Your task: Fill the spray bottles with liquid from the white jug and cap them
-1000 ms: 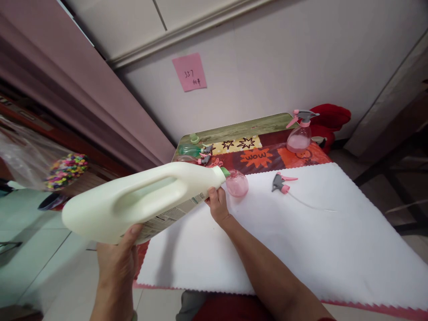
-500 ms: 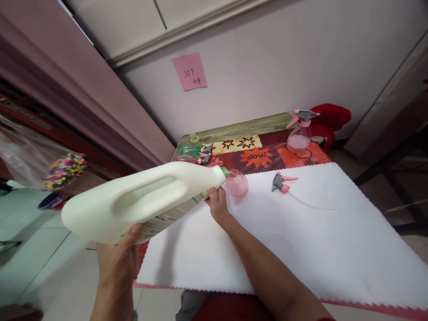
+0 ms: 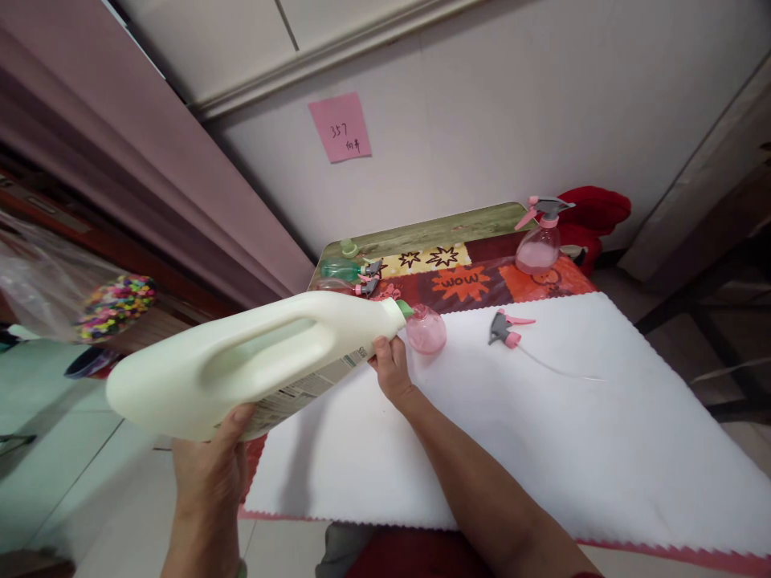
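Head view, and from where I stand the pouring looks under way rather than finished. The pale jug [image 3: 186, 361] is tilted over the table [image 3: 499, 218], its green spout [image 3: 404, 310] right at the mouth of the round pink bottle [image 3: 426, 331]. The left hand [image 3: 214, 457] has its grip around the jug's underside near the base; the right hand [image 3: 391, 369] is closed on it just below the neck. The jug is opaque, so I can't tell how much it holds. The round bottle stands on the white cloth [image 3: 542, 433], open, its tinted wall making the level hard to judge.

Its likely spray head [image 3: 499, 329] lies off to the right, tube trailing, so refitting appears undone. Behind, an upright spray bottle [image 3: 538, 249] has its head on and pinkish contents low down; a green bottle [image 3: 340, 269] and a clear pinkish bottle [image 3: 336, 285] lie on their sides, contents unclear.
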### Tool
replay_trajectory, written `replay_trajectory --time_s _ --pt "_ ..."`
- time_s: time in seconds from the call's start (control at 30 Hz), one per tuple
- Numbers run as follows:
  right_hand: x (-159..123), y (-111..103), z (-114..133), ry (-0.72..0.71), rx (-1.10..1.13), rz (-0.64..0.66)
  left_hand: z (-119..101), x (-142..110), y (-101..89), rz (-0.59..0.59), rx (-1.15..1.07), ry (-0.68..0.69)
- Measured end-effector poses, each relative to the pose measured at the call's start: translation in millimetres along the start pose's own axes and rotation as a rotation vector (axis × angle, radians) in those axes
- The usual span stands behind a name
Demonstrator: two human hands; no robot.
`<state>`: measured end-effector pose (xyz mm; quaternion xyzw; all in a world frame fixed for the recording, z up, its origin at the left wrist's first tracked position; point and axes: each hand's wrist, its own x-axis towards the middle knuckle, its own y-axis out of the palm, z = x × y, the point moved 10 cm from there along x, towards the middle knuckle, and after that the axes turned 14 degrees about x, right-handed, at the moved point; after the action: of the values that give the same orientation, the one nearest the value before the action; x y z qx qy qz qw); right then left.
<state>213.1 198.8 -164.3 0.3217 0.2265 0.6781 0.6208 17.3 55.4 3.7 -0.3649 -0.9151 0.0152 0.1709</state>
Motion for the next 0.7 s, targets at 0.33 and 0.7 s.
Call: replay_trajectory --time_s 0.33,0.7 --pt "0.8 -0.7 -2.5 0.011 0.003 -0.001 0.2 1.5 -1.7 -0.021 0.045 0.008" --pt "-0.4 0.0 -0.1 0.035 -0.029 -0.009 0.8 1.9 -0.1 -0.002 0.056 0.021"
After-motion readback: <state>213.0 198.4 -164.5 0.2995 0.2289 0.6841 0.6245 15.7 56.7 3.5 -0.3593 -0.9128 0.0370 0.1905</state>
